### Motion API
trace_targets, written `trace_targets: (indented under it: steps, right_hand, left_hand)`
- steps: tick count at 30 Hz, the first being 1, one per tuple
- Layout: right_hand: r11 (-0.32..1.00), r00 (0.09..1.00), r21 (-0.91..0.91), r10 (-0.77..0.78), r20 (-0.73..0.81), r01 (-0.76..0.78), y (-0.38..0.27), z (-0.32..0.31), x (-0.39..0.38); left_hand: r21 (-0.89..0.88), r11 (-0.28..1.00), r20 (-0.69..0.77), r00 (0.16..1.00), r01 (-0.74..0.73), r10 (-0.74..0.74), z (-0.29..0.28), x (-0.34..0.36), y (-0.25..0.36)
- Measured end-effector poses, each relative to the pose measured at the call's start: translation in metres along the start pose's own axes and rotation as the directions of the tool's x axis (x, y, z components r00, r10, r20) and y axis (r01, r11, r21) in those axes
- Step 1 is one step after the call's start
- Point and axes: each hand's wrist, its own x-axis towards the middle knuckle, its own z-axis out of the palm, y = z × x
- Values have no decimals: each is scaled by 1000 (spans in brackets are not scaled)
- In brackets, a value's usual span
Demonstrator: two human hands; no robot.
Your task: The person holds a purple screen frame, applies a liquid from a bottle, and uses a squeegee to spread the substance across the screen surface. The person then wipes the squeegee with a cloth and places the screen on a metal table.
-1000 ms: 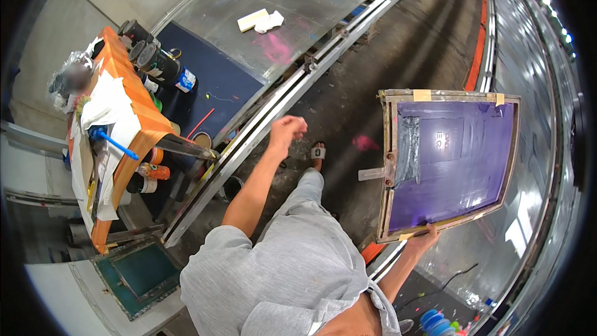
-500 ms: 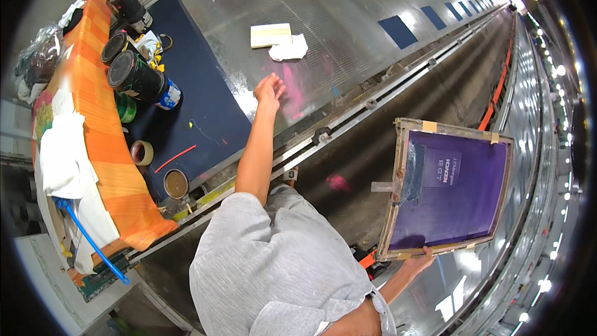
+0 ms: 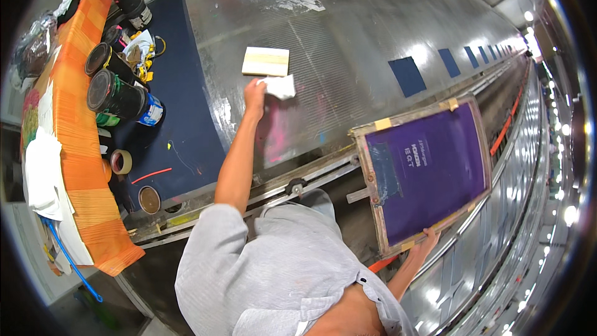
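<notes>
Okay, head view: left grip [image 3: 255, 95] touches the left edge of the white cloth [image 3: 282, 87] on the metal tabletop [image 3: 342, 37]; can't tell if it's closed on it. Cream block [image 3: 266, 61] sits just beyond that grip, black tubs [image 3: 114, 94] well to its left. Right grip [image 3: 426, 244] is clamped on the lower rim of the purple framed screen [image 3: 429, 180], which extends above it.

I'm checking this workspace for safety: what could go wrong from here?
The rectangular frame with purple mesh is held by the right grip alone, at one edge, so it might tip or slip. If the pink smear on the grey metal table is wet, it could soil the left grip at the crumpled white cloth-like wad.
</notes>
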Motion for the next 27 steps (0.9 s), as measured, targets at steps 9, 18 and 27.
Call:
trace_targets:
  steps: [9,18,27]
  right_hand:
    - [952,736,-252,296,609,-174,-2,191,219]
    - [889,400,-439,452,797,-130,39,348,278]
    - [823,367,-568,520,771,27,84,385,309]
  left_hand:
    - [832,514,-362,906,207,220,-109,-53,86]
    - [-158,929,-479,797,335,-369,-3,3,3]
    - [-520,832,-603,773,-193,-197,62,112,-91]
